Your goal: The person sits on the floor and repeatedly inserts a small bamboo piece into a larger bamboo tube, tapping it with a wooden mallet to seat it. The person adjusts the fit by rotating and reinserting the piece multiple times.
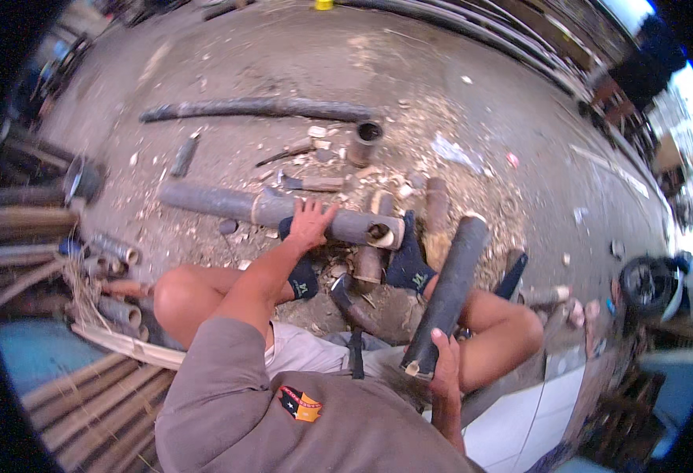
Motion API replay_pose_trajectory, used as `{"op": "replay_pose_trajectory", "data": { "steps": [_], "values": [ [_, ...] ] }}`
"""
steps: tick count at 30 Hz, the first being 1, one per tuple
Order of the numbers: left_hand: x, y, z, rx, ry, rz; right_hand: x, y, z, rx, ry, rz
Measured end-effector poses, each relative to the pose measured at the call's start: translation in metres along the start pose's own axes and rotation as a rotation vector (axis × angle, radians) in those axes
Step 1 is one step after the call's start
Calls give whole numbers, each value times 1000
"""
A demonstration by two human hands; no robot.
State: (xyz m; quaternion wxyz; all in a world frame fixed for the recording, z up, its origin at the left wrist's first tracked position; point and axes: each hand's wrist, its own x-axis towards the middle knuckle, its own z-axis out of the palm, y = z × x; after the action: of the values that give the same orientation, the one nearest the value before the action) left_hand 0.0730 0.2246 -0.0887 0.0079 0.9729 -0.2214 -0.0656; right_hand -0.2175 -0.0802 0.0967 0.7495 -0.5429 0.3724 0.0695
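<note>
My left hand [311, 225] lies with spread fingers on top of a long grey bamboo pole [220, 203], which stretches across the ground in front of my feet. At its right end the pole has a dark hole [378, 232] cut in its side and a paler rim. My right hand [445, 363] grips the near end of a dark bamboo tube [455, 288], the thumb on top. This tube slants up and away over my right leg. Between my legs rests a curved dark tool [354, 309] with a metal-looking end.
Wood chips [417, 126] litter the ground around an upright bamboo piece [366, 143]. Beyond lies a long dark pole [259, 109], with a wooden-handled tool [315, 183] nearer. Bamboo lengths [31, 221] are stacked at left. A wheel [648, 284] stands at right.
</note>
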Motion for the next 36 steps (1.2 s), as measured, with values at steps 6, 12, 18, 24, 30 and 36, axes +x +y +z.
{"op": "replay_pose_trajectory", "data": {
  "steps": [6,12,18,24,30,36],
  "values": [
    [37,-21,-64,-70,114,43,-8,15,3,-86,-42,41],
    [53,-53,-211,-503,190,206,10,-2,28,-474,-130,-229],
    [11,-64,-304,-530,310,179,16,-39,57,-617,-150,-540],
    [-50,-94,-334,-638,313,182,5,-60,67,-859,-69,-814],
    [-110,-99,-327,-974,405,109,-10,-70,61,-976,-79,-1126],
    [-144,-88,-286,-864,842,31,-30,-79,71,-1104,-86,-1230]
  ]
}}
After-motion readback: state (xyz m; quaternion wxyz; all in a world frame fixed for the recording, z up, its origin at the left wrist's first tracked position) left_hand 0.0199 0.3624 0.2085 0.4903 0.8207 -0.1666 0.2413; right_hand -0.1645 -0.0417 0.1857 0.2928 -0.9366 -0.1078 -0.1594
